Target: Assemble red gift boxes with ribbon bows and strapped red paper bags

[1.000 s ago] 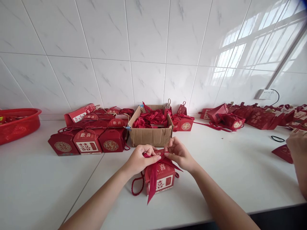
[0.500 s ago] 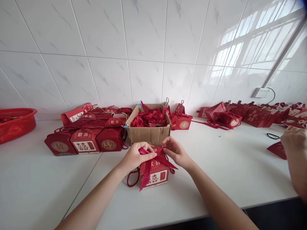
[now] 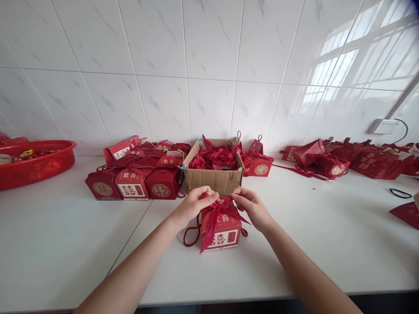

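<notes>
In front of me a red gift box point(image 3: 225, 233) with white and gold lettering stands upright on the white counter. Across its top lies a red ribbon point(image 3: 216, 214), tied in a bow with its tails hanging over the front. My left hand point(image 3: 199, 203) pinches the bow's left loop between thumb and fingers. On the other side, my right hand point(image 3: 251, 205) pinches the right loop. A dark red cord handle point(image 3: 192, 237) loops out at the box's left side.
Behind the gift box, a cardboard box point(image 3: 212, 178) holds red ribbons. Stacked red gift boxes point(image 3: 132, 185) stand left of it. A red plastic basin point(image 3: 39, 170) sits far left. More red boxes point(image 3: 369, 161) and a black band point(image 3: 400, 193) lie right.
My hands have moved apart, drawing the bow's loops outward. The view has turned left, so more of the basin shows and another person's arm at the right has nearly left the picture.
</notes>
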`<state>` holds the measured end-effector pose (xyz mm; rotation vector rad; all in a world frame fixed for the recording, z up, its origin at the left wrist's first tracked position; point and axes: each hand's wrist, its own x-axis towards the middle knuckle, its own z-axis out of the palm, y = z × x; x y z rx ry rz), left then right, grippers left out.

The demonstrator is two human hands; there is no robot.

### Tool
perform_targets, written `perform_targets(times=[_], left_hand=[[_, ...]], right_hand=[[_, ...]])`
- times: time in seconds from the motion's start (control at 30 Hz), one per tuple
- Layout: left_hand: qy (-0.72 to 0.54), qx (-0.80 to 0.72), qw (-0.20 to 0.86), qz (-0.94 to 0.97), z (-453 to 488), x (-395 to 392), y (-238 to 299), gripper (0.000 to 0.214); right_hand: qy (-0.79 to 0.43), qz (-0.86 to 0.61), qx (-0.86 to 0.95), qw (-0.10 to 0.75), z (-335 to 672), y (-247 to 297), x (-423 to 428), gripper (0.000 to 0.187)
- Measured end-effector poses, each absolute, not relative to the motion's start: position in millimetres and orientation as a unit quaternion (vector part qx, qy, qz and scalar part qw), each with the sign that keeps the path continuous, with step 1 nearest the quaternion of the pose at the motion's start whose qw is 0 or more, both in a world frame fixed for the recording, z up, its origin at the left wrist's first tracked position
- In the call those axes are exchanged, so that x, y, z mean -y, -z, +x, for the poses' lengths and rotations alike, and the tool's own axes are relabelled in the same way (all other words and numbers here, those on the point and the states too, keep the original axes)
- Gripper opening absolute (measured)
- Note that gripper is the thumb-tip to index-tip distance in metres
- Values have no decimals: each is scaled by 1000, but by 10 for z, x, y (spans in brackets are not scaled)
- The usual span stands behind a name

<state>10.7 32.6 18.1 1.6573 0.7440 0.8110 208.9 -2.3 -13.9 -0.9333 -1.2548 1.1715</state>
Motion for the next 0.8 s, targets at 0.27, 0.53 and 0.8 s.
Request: perform_targets(times=[0.27,0.53,0.8], left_hand=[[-355,-295,557,691,112,-351,-132,38],[-357,-267,588,675,85,-336,-147,29],[-339,-254,639,642,82,-389,-93,30]], right_hand=[[-521,-353,536,562,2119,168,8,26],[-538,-331,543,554,2116,177,25,25],[-535,-322,548,556,2125,127,45,28]])
